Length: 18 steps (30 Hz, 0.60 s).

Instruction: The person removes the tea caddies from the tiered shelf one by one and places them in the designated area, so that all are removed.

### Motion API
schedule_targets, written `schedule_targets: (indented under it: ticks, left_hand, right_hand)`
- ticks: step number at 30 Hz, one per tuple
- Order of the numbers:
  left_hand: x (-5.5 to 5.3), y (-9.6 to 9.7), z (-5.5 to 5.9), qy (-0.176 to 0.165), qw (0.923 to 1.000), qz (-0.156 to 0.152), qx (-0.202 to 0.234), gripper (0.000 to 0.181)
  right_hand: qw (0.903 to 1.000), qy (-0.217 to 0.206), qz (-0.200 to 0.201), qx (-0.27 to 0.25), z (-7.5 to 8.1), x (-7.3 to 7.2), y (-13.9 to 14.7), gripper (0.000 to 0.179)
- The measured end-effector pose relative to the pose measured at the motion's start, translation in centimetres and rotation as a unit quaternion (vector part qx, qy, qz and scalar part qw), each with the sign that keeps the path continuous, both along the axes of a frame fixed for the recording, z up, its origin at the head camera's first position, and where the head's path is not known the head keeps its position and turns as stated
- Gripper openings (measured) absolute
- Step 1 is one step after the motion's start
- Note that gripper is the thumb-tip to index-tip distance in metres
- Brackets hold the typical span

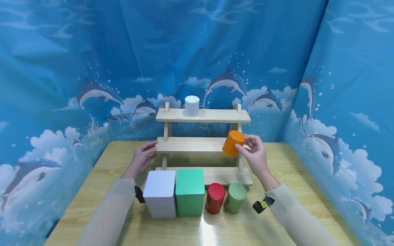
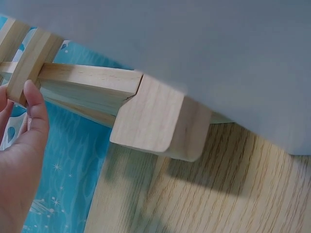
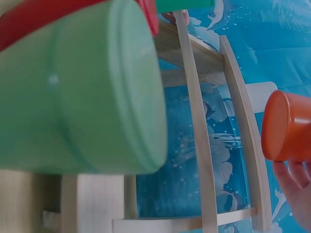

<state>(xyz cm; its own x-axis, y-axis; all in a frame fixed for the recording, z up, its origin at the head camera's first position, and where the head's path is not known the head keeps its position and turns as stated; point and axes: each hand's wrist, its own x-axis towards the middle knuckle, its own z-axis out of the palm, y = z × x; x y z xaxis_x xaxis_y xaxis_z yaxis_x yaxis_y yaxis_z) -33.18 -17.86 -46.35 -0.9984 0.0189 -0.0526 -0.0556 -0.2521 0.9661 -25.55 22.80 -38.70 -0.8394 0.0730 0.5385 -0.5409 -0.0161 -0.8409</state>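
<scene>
My right hand point(image 1: 254, 153) grips an orange cylinder point(image 1: 233, 143) between thumb and fingers. Tilted, the cylinder overlaps the right end of the middle board in the head view. In the right wrist view the same orange cylinder point(image 3: 291, 126) shows above the fingertips. At the other side, my left hand point(image 1: 144, 158) pinches the left end of the middle board of a three-tier wooden shelf point(image 1: 191, 144); the left wrist view shows thumb and fingers at the board's edge point(image 2: 34, 63). A white cylinder point(image 1: 192, 106) stands upright on the top board, left of its middle.
Before the shelf, on the wooden table point(image 1: 101, 191), stand a pale grey box point(image 1: 160, 198), a green box point(image 1: 190, 196), a red cylinder point(image 1: 215, 200) and a light green cylinder point(image 1: 235, 200) in a row. Blue dolphin-print curtains point(image 1: 172, 51) enclose the back and sides.
</scene>
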Motion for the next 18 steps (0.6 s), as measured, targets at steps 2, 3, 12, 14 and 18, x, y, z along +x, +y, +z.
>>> schedule_targets:
  ticks: [2,3,12,14,18]
  left_hand:
    - [0.0,0.0,-0.1,0.001,1.0,0.003,0.003,0.044]
    - [0.0,0.0,-0.1,0.001,1.0,0.005,0.005,0.043]
    - [0.0,0.0,0.0,0.0,0.9999,0.006,0.016,0.044]
    - [0.0,0.1,0.1,-0.003,0.9999,0.004,0.015,0.045]
    - [0.1,0.0,0.2,-0.01,0.9999,0.007,0.003,0.044]
  right_hand:
    - [1.0,0.003,0.005,-0.004,-0.3,0.4,0.2,0.038]
    - [0.9999,0.005,0.008,-0.004,-0.5,0.6,0.4,0.038]
    - [0.9997,0.016,0.012,0.011,-1.3,2.2,1.5,0.036]
    - [0.9997,0.016,0.011,0.016,-1.5,2.6,1.8,0.036]
    - [0.9995,0.02,0.012,0.022,-2.0,3.4,2.2,0.036]
